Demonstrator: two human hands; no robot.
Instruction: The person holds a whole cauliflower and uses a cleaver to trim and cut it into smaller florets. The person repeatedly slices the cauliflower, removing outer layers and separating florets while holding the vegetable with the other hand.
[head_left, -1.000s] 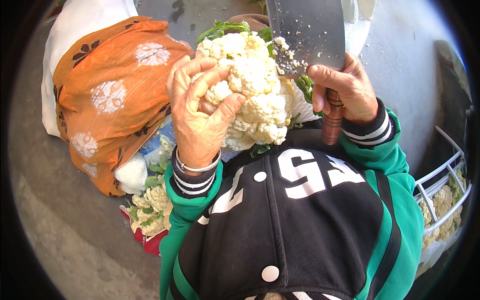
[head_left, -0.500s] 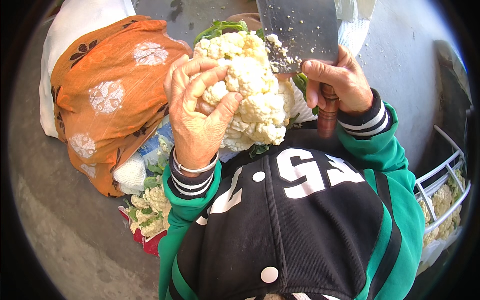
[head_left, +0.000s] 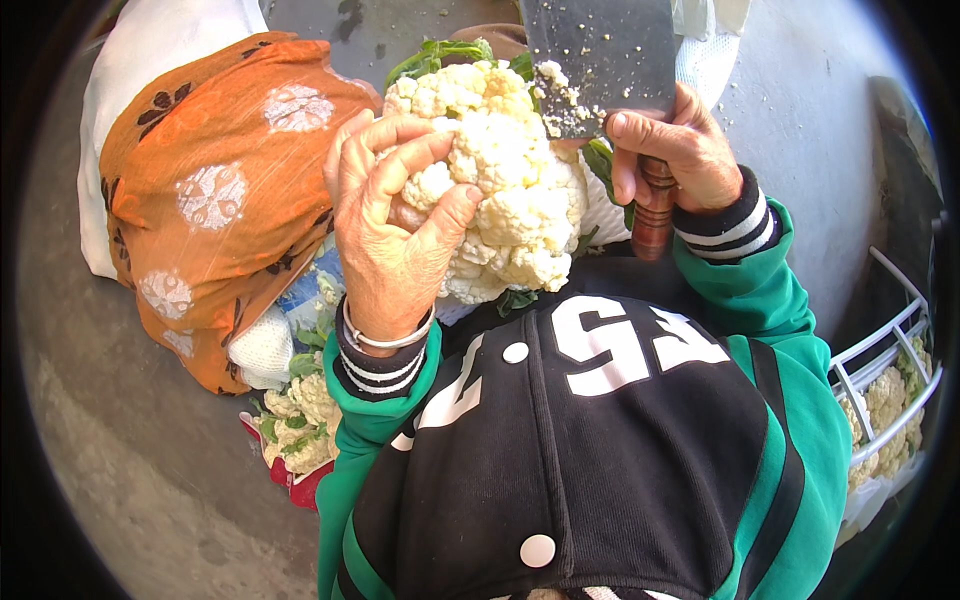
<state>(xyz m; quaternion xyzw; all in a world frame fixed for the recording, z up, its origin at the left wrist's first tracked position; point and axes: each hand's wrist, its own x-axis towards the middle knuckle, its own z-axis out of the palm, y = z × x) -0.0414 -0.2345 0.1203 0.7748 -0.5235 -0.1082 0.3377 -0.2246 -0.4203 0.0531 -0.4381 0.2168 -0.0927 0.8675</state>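
Observation:
A large white cauliflower [head_left: 515, 195] sits in front of my chest, with green leaves [head_left: 437, 60] showing at its far edge. My left hand [head_left: 395, 215] is curled over its left side, fingertips pressed on the florets. In my right hand [head_left: 675, 150] is a cleaver [head_left: 600, 60] with a broad dark blade and a turned wooden handle. White crumbs cling to the blade, which lies close against the cauliflower's far right side. Whether its edge touches the florets I cannot tell. The underside of the cauliflower is hidden.
To the left, orange patterned cloth [head_left: 225, 190] covers a bulky shape beside white fabric. More cauliflower pieces [head_left: 300, 420] lie below it, near something red. At the right stands a white-barred rack [head_left: 880, 350] with cauliflower behind it. Crumbs dot the grey floor [head_left: 800, 110].
The cleaver and my right hand have shifted very slightly upward, away from my chest. My left hand keeps its hold on the cauliflower, which has hardly moved.

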